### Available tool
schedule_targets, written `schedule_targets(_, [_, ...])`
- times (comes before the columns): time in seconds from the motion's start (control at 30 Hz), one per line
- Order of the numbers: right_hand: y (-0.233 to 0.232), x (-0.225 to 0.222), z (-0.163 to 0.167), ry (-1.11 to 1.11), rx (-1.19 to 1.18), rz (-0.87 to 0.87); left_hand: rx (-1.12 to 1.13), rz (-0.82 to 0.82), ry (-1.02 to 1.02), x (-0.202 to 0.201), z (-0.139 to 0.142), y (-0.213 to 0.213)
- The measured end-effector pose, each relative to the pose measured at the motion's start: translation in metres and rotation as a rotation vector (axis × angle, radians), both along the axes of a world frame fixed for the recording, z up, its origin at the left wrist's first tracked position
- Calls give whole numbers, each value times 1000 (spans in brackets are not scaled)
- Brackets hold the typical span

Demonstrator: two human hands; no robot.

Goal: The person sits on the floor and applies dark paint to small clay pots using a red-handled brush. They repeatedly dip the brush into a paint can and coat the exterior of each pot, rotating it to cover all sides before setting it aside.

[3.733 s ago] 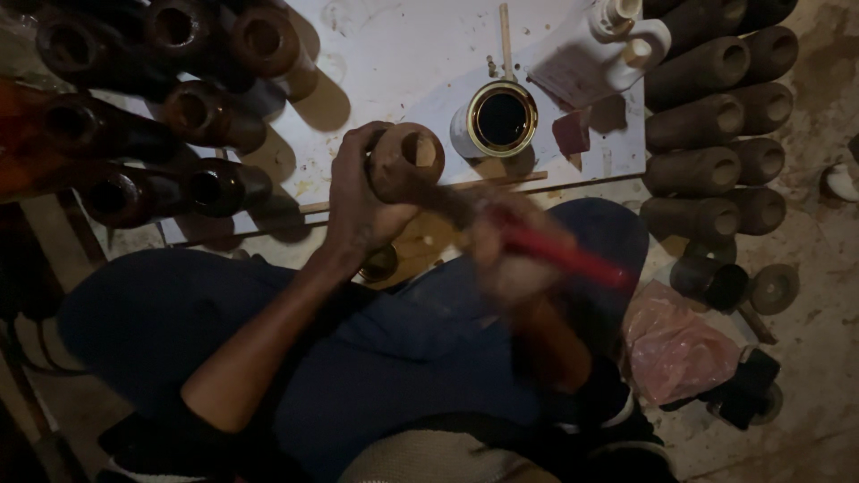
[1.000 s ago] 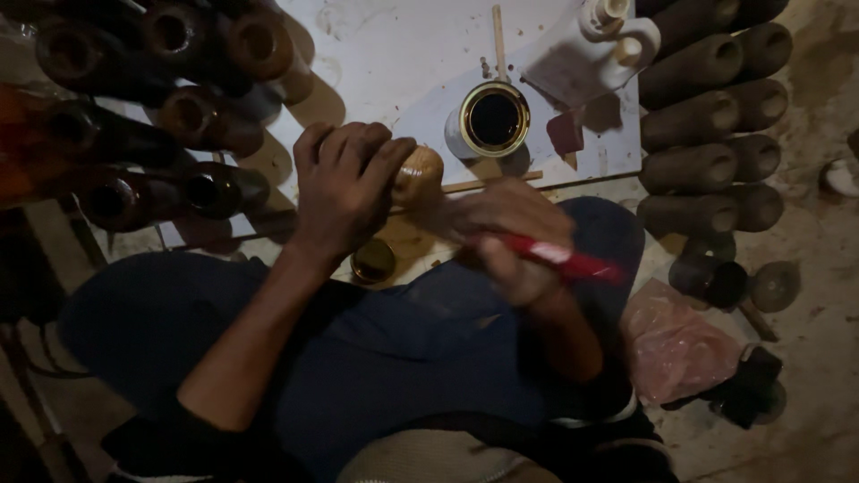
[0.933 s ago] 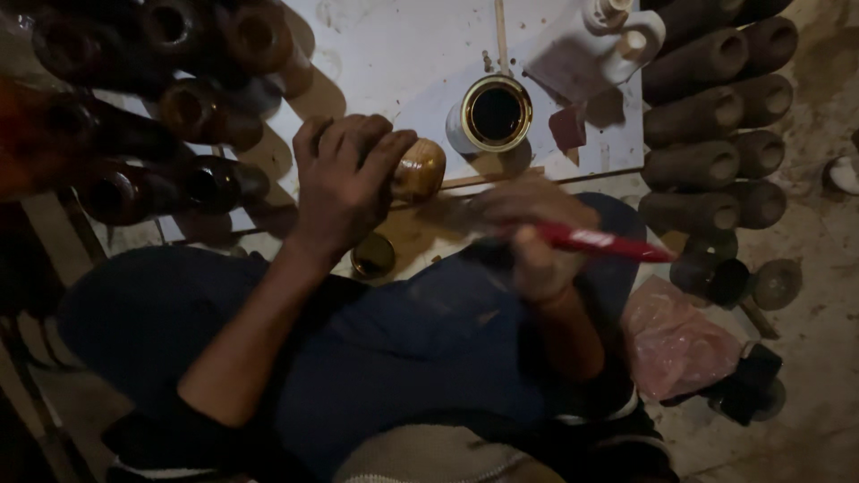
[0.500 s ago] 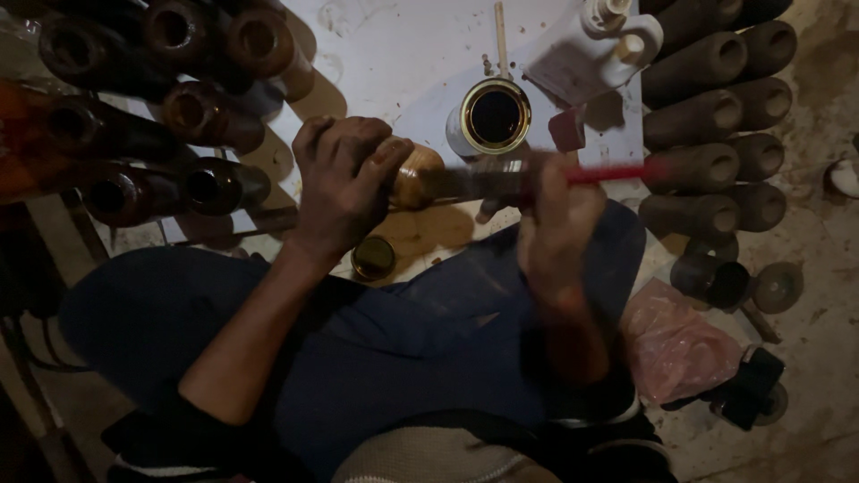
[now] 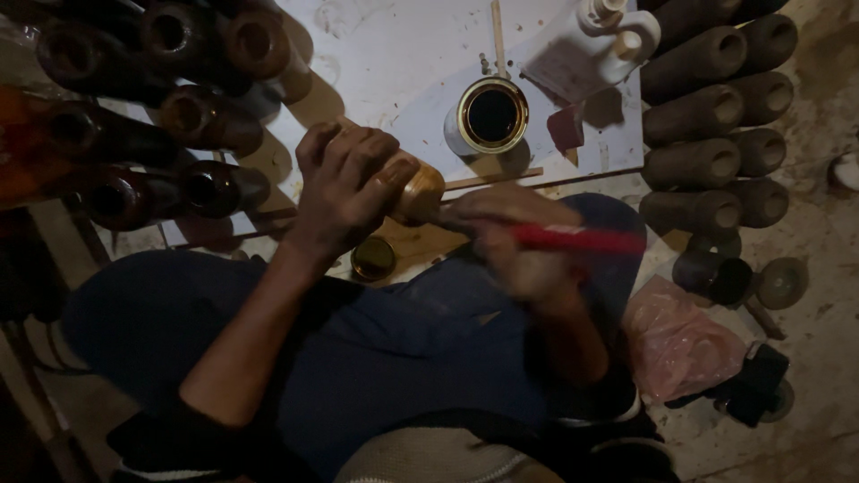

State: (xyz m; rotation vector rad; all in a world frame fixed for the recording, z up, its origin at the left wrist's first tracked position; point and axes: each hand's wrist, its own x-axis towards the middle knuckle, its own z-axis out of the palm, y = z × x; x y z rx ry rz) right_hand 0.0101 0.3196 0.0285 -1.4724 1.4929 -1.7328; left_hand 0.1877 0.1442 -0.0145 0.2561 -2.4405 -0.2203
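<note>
Left hand point(image 5: 344, 192) wraps tight round a wooden piece point(image 5: 419, 190) just below the open tin point(image 5: 490, 116); right hand point(image 5: 510, 241), blurred, grips a red-handled brush point(image 5: 577, 239) beside it.

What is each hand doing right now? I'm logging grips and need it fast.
Left hand: closed around a tan wooden piece.
Right hand: blurred, closed on a red-handled brush.
</note>
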Motion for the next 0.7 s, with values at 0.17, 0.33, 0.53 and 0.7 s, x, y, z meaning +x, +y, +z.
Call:
schedule_targets(0.17, [-3, -17, -1, -224, 255, -222, 22, -3, 22, 0, -2, -1])
schedule_targets(0.33, [-6, -18, -13, -29, 85, -433, 305, -41, 59, 0, -4, -3])
schedule_targets(0.53, [-7, -11, -17, 32, -140, -101, 991, -169, 141, -3, -6, -1])
schedule_targets(0.7, [-2, -14, -33, 293, -215, 105, 1152, -202, 68, 1, -10, -4])
